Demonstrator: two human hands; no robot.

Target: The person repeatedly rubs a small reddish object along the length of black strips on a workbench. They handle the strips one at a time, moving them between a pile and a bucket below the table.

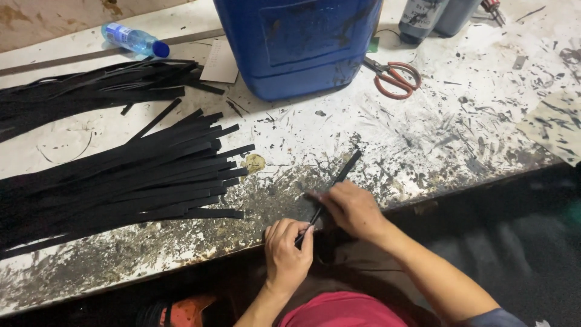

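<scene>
I am looking down at my own two hands working at the near edge of the table point(423, 139). My left hand point(287, 251) is curling shut around the lower end of a thin black strip point(336, 181), pinching it between thumb and fingers just over the table's lip, probably so that end keeps from slipping. My right hand point(351, 209) is closing on the same strip a little higher up, fingers bent over it and pressing it toward the stained surface; the motion blur at the fingertips is keeping me from seeing exactly how they are gripping. The strip is running up and to the right from between my hands, its far end lying flat on the tabletop.

To the left, a pile of black strips point(139, 175) is lying fanned out with the cut ends pointing toward me, near enough, I judge, to draw from one at a time. A second bundle of strips point(78, 97) is sitting farther back, apart from the first.

Beyond that, a big blue container point(296, 42) is standing at the back of the table, with red-handled scissors point(394, 77) lying just to its right. A clear plastic bottle point(134, 40) with a blue cap is lying on its side at the far left, and two dark bottles point(436, 17) are standing at the far edge.
</scene>
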